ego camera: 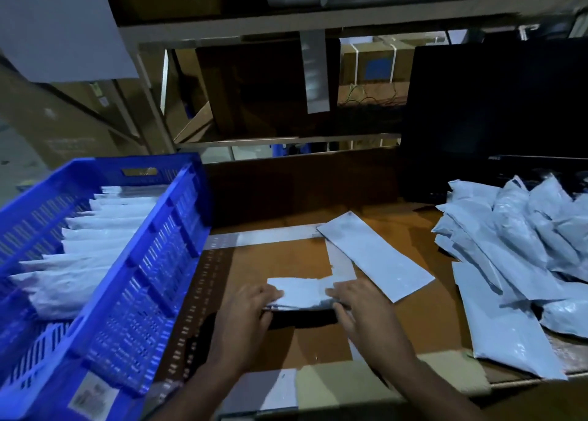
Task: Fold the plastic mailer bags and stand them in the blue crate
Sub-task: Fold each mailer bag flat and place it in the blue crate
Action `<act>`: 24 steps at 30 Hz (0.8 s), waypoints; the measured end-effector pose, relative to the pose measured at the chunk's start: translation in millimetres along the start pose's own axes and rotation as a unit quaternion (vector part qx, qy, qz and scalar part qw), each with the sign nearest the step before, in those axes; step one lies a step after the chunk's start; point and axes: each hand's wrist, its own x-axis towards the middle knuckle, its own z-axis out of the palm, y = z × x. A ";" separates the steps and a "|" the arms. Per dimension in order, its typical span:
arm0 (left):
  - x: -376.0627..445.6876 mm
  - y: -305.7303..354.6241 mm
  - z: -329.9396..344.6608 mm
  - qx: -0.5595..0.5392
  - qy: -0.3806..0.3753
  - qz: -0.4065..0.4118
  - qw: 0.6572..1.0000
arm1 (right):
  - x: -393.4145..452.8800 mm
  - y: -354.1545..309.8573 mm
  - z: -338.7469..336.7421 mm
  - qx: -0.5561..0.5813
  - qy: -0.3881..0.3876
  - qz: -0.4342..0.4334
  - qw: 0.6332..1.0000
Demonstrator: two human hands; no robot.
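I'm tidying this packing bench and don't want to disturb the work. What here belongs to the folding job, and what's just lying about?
Job: mailer being folded under left hand and right hand; flat mailer; unfolded pile; blue crate with folded bags.

Lying about: dark monitor; shelf boxes.

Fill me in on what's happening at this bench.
A person is folding a plastic mailer bag on the cardboard-covered bench, left hand and right hand pressing its two ends. The blue crate on the left already holds a row of folded bags standing upright. One flat bag lies just beyond the hands, and a pile of unfolded bags waits on the right.
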 end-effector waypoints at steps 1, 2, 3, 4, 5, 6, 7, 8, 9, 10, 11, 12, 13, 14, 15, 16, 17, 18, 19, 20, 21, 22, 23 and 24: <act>-11.2 -2.0 0.4 -0.003 -0.026 0.008 1.000 | -10.2 -1.1 3.3 -0.014 -0.026 0.001 1.000; -20.8 -3.9 0.2 -0.004 -0.046 0.019 0.999 | -19.3 -1.8 5.2 -0.022 -0.047 0.003 0.999; -28.7 -5.3 -0.5 -0.005 -0.061 0.027 0.998 | -26.4 -2.4 5.5 -0.031 -0.056 0.005 0.998; -34.7 -6.4 -3.3 -0.011 -0.071 0.030 0.997 | -31.0 -1.9 5.6 -0.034 -0.064 0.008 0.997; -38.0 -5.6 -8.1 -0.022 -0.071 0.030 0.997 | -32.3 -2.9 3.2 -0.026 -0.073 0.014 0.997; -38.2 -3.4 -12.9 -0.037 -0.064 0.026 0.997 | -30.4 -4.4 0.5 -0.011 -0.073 0.023 0.997; -35.3 0.6 -17.2 -0.048 -0.054 0.020 0.997 | -25.8 -9.7 -3.2 0.002 -0.064 0.036 0.997; -29.4 6.6 -20.9 -0.050 -0.042 0.013 0.998 | -19.2 -15.3 -4.3 0.010 -0.056 0.048 0.997; -21.2 13.3 -21.4 -0.044 -0.035 0.005 0.998 | -10.7 -21.0 -2.6 0.004 -0.051 0.048 0.998; -11.0 20.2 -19.7 -0.033 -0.038 -0.001 0.999 | -1.9 -25.5 2.0 -0.010 -0.053 0.037 0.998; -1.2 25.0 -13.0 -0.016 -0.063 -0.007 0.998 | 6.1 -28.7 10.3 -0.027 -0.068 0.024 0.997; 6.7 28.2 -3.8 0.015 -0.103 -0.006 0.995 | 11.0 -30.4 19.4 -0.043 -0.087 0.017 0.995; 10.7 28.5 6.9 0.050 -0.142 0.008 0.989 | 13.1 -30.5 28.8 -0.056 -0.100 0.019 0.993; 10.4 26.2 16.9 0.076 -0.170 0.025 0.982 | 11.1 -29.4 37.8 -0.079 -0.108 0.020 0.991; 6.5 22.5 24.8 0.091 -0.189 0.035 0.977 | 6.0 -28.8 45.4 -0.104 -0.125 0.024 0.986; 0.9 17.5 31.0 0.097 -0.201 0.036 0.974 | -1.4 -27.8 51.7 -0.122 -0.143 0.031 0.982; -4.7 13.4 35.4 0.095 -0.204 0.035 0.974 | -8.7 -26.7 55.4 -0.130 -0.146 0.039 0.980; -8.6 11.1 37.7 0.087 -0.199 0.033 0.976 | -13.4 -25.1 58.0 -0.134 -0.148 0.044 0.979; -9.8 10.1 39.9 0.081 -0.194 0.029 0.977 | -14.0 -23.8 59.5 -0.139 -0.144 0.041 0.979; -9.0 10.7 40.1 0.076 -0.193 0.025 0.978 | -11.7 -22.2 59.1 -0.141 -0.131 0.036 0.981; -6.9 10.8 40.0 0.073 -0.194 0.019 0.978 | -9.2 -21.2 58.0 -0.145 -0.123 0.034 0.981; -4.8 11.7 39.5 0.072 -0.193 0.016 0.978 | -8.6 -21.1 56.4 -0.153 -0.120 0.034 0.980; -5.0 12.1 40.0 0.076 -0.194 0.017 0.978 | -9.2 -21.2 56.1 -0.160 -0.124 0.030 0.979; -6.5 13.0 40.2 0.084 -0.196 0.025 0.977 | -10.8 -21.6 56.9 -0.163 -0.127 0.025 0.978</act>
